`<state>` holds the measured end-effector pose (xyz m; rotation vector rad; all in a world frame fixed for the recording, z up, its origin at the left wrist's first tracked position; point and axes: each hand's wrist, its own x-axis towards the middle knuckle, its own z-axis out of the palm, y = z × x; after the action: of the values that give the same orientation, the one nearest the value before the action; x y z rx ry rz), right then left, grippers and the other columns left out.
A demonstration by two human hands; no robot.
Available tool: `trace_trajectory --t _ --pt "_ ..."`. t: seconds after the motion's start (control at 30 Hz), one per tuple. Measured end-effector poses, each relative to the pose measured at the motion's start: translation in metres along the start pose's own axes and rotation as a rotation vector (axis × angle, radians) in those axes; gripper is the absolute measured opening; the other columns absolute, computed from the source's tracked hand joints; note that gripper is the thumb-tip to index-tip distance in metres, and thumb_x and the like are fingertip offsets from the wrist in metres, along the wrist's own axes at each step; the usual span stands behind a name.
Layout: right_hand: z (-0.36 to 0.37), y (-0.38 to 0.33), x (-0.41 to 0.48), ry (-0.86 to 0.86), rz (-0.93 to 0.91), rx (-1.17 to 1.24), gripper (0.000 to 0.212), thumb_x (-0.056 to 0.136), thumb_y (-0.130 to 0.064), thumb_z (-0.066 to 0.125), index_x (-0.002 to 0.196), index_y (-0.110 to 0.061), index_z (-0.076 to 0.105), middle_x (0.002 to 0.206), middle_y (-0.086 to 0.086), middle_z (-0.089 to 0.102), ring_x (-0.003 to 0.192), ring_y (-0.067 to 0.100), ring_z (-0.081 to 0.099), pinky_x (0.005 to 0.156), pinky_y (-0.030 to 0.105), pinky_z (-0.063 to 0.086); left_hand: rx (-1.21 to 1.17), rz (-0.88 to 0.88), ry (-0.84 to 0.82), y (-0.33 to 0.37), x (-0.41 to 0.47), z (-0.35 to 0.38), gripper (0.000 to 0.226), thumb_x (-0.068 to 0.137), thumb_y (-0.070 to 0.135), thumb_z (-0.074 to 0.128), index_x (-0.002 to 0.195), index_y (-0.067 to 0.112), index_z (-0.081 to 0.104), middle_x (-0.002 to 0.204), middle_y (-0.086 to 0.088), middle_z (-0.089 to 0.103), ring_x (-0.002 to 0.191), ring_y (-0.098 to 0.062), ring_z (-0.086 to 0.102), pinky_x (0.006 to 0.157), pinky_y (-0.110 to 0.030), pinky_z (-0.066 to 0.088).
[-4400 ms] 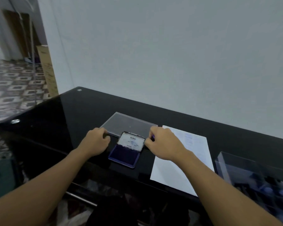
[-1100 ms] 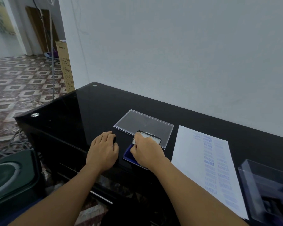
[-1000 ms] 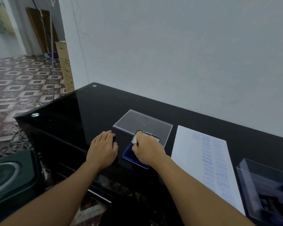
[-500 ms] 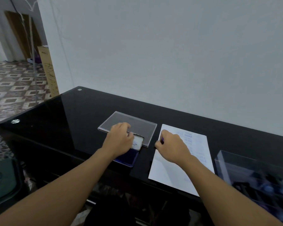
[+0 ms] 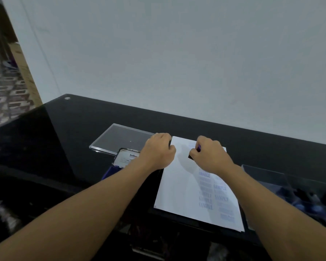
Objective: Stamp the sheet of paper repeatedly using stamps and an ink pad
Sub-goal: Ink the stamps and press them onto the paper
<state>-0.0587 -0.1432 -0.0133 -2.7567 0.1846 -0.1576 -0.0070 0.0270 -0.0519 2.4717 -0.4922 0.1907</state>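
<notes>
A white sheet of paper (image 5: pixel 179 187) lies on the black glass table (image 5: pixel 64 129), with faint blue stamp prints down its right half. My right hand (image 5: pixel 210 156) is over the sheet's upper part, closed on a stamp (image 5: pixel 190 157) whose dark base touches the paper. My left hand (image 5: pixel 158 151) is a fist at the sheet's top left corner, and only a dark sliver of a second stamp (image 5: pixel 170 143) shows at its fingers. The ink pad (image 5: pixel 127 157) lies open left of the paper, partly hidden by my left forearm.
A flat clear plastic lid (image 5: pixel 118 139) lies behind the ink pad. A clear plastic box (image 5: pixel 290 187) with several dark and blue items stands right of the paper. A white wall rises just behind the table. Patterned floor lies far left.
My left hand has left the ink pad and moved right to the paper's top left corner. My right hand has moved further onto the sheet, stamp down.
</notes>
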Motion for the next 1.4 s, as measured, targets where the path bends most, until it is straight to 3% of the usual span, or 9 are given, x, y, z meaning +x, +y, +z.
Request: trace_trajectory --t 0.17,0.3,0.6,0.73,0.93,1.1,1.23,1.4 --pt "-0.008 0.007 0.026 -0.023 -0.021 -0.017 0.017 0.095 -0.030 0.056 0.088 -0.016 0.050 0.081 0.005 0.061 0.066 0.019 0.055 0.061 0.035 0.048 0.041 -0.001 -0.022 -0.004 0.029 0.019 0.010 0.090 0.019 0.046 0.082 0.012 0.046 0.088 0.002 0.050 0.089 -0.022 0.047 0.082 -0.041 0.045" --pt "-0.010 0.013 0.047 -0.042 -0.031 -0.024 0.019 0.094 -0.032 0.055 0.086 -0.016 0.049 0.081 0.005 0.062 0.066 0.020 0.055 0.061 0.036 0.048 0.055 0.004 -0.025 -0.012 0.046 0.033 0.012 0.090 0.018 0.046 0.080 0.014 0.042 0.087 0.002 0.046 0.090 -0.023 0.045 0.081 -0.039 0.041" --pt "0.006 0.020 0.072 -0.088 -0.041 -0.038 0.016 0.096 -0.030 0.058 0.089 -0.016 0.052 0.082 0.005 0.063 0.068 0.019 0.058 0.069 0.039 0.055 0.149 -0.026 -0.069 -0.027 0.059 0.055 0.008 0.090 0.020 0.042 0.091 0.013 0.045 0.107 -0.004 0.055 0.096 -0.021 0.041 0.095 -0.045 0.040" --pt "0.013 0.022 0.079 -0.107 -0.045 -0.044 0.016 0.096 -0.029 0.058 0.090 -0.015 0.052 0.081 0.006 0.063 0.067 0.018 0.056 0.065 0.035 0.050 0.193 -0.033 -0.046 -0.026 0.057 0.064 0.023 0.089 0.017 0.042 0.108 0.009 0.053 0.120 -0.004 0.051 0.112 -0.024 0.041 0.100 -0.046 0.033" --pt "0.020 0.025 0.087 -0.110 -0.040 -0.064 0.016 0.094 -0.028 0.059 0.093 -0.012 0.055 0.081 0.007 0.064 0.066 0.019 0.056 0.063 0.037 0.049 0.232 0.002 0.005 -0.027 0.050 0.069 0.019 0.089 0.017 0.040 0.105 0.012 0.048 0.113 -0.002 0.048 0.109 -0.026 0.040 0.101 -0.049 0.032" --pt "0.024 0.029 0.091 -0.115 -0.039 -0.080 0.016 0.093 -0.027 0.058 0.094 -0.011 0.056 0.081 0.008 0.064 0.065 0.019 0.053 0.061 0.036 0.046 0.302 0.019 -0.029 -0.029 0.048 0.071 0.031 0.096 0.023 0.033 0.122 0.010 0.046 0.135 -0.006 0.044 0.130 -0.029 0.032 0.110 -0.052 0.026" --pt "0.026 0.031 0.092 -0.120 -0.041 -0.100 0.015 0.093 -0.027 0.057 0.092 -0.013 0.054 0.080 0.007 0.062 0.063 0.017 0.051 0.060 0.034 0.044 0.324 0.007 -0.063 -0.028 0.046 0.072 0.041 0.100 0.025 0.029 0.137 0.010 0.039 0.157 -0.008 0.028 0.145 -0.031 0.018 0.116 -0.055 0.016" --pt "0.029 0.032 0.091 -0.116 -0.048 -0.108 0.015 0.095 -0.027 0.057 0.091 -0.013 0.054 0.078 0.006 0.060 0.063 0.016 0.051 0.059 0.031 0.043 0.323 0.002 -0.092 -0.026 0.046 0.071 0.046 0.100 0.025 0.026 0.142 0.008 0.033 0.156 -0.005 0.031 0.147 -0.032 0.015 0.116 -0.055 0.015"
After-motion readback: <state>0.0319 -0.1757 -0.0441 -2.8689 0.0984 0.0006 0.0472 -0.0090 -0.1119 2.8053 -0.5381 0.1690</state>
